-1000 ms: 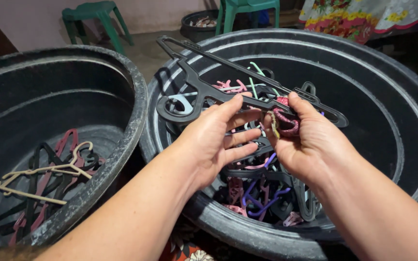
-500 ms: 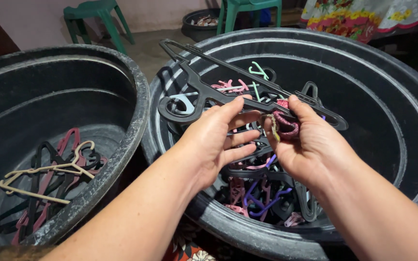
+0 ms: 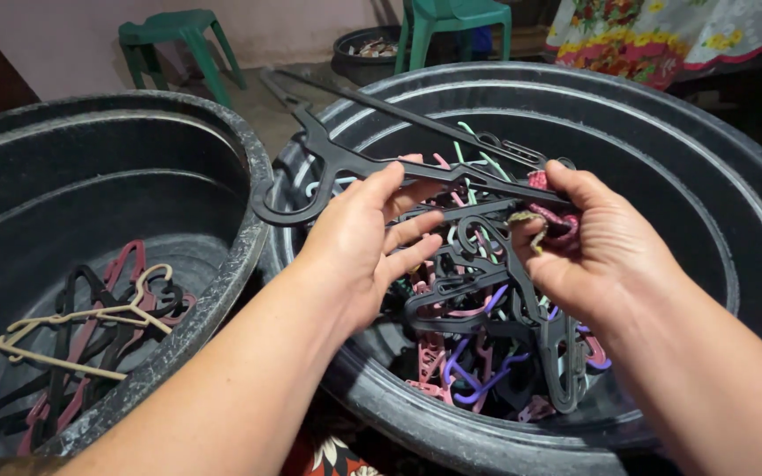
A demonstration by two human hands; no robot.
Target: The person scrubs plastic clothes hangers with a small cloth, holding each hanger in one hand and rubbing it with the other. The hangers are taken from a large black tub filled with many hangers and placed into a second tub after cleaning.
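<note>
A large black plastic hanger (image 3: 372, 132) is lifted over the right black tub (image 3: 707, 150). My left hand (image 3: 359, 242) pinches its lower bar near the hook end. Around the other end, my right hand (image 3: 597, 242) is closed, also gripping a bundle of pink and tan cord (image 3: 550, 219). Beneath both hands a tangle of black, pink, purple and green hangers (image 3: 478, 308) hangs and rests inside the tub.
At the left stands a second black tub (image 3: 222, 256) holding a few black, pink and one beige hanger (image 3: 81, 322). Green plastic stools (image 3: 178, 35) and a small dark basin (image 3: 363, 44) stand behind. A floral cloth (image 3: 681, 31) hangs at the top right.
Both hands have lifted and swung the black hanger leftward, its hook end now reaching toward the left tub's rim. More tangled hangers have risen out of the pile with it.
</note>
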